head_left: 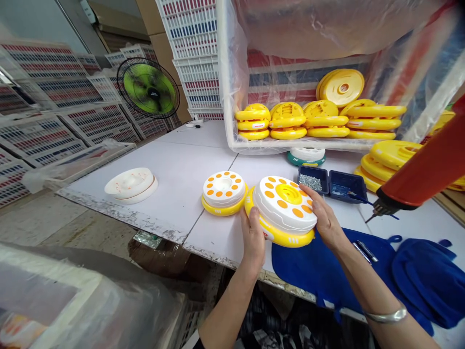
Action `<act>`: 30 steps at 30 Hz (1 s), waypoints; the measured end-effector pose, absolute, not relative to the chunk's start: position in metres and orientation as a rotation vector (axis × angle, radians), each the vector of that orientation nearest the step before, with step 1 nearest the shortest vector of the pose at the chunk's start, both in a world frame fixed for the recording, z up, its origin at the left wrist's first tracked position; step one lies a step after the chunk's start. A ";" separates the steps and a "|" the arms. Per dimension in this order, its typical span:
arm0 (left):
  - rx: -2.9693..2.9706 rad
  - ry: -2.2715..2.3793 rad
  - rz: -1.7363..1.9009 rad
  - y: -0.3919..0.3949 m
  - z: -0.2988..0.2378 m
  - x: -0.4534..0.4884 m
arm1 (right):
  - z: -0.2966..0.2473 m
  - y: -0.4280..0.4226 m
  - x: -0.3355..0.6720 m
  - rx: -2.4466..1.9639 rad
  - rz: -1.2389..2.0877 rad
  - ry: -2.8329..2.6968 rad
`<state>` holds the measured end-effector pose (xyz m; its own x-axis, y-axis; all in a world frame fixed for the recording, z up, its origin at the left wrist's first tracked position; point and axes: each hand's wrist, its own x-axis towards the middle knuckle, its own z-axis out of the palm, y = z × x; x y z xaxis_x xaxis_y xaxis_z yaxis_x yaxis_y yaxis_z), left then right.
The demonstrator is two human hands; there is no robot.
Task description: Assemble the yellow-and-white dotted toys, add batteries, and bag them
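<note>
Between my two hands is a round white-and-yellow plastic toy base (281, 223), tilted, with orange dots ringing its white top and a yellow hub in the middle. My left hand (253, 237) grips its lower left rim, thumb up against the white side. On the upper right, my right hand (325, 218) wraps round the edge; its underside fingers are hidden. Just left of the held piece, a similar dotted unit (223, 191) with a white centre lies on the table. Farther left rest stacked white discs (131, 184).
A plastic-lined crate (232, 138) holds stacked yellow bases (288, 118). Before it sit a green-and-white unit (307, 156) and a dark blue tray (312, 179) of small screws. A red electric screwdriver (417, 169) hangs at right above blue cloth (308, 261). A green fan (148, 88) stands behind.
</note>
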<state>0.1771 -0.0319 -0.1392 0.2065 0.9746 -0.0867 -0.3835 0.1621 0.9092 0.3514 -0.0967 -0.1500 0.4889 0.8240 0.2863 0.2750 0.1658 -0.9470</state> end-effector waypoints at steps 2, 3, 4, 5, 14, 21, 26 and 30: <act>0.954 0.859 1.158 -0.033 -0.140 0.176 | -0.146 -0.097 0.346 -1.381 0.522 -1.036; 0.964 0.860 1.162 -0.033 -0.141 0.176 | -0.144 -0.097 0.344 -1.374 0.528 -1.030; 0.968 0.846 1.170 -0.033 -0.142 0.175 | -0.143 -0.096 0.343 -1.369 0.535 -1.023; 0.972 0.818 1.183 -0.033 -0.144 0.174 | -0.143 -0.096 0.342 -1.367 0.539 -1.016; 1.090 0.613 1.293 -0.029 -0.155 0.169 | -0.151 -0.099 0.330 -1.184 0.786 -0.768; 1.109 0.598 1.414 -0.041 -0.154 0.178 | -0.145 -0.093 0.318 -1.170 0.692 -0.708; 1.151 0.675 1.399 -0.046 -0.146 0.174 | -0.151 -0.092 0.320 -1.173 0.670 -0.716; 1.301 0.709 1.203 -0.035 -0.138 0.162 | -0.157 -0.099 0.332 -1.234 0.549 -0.745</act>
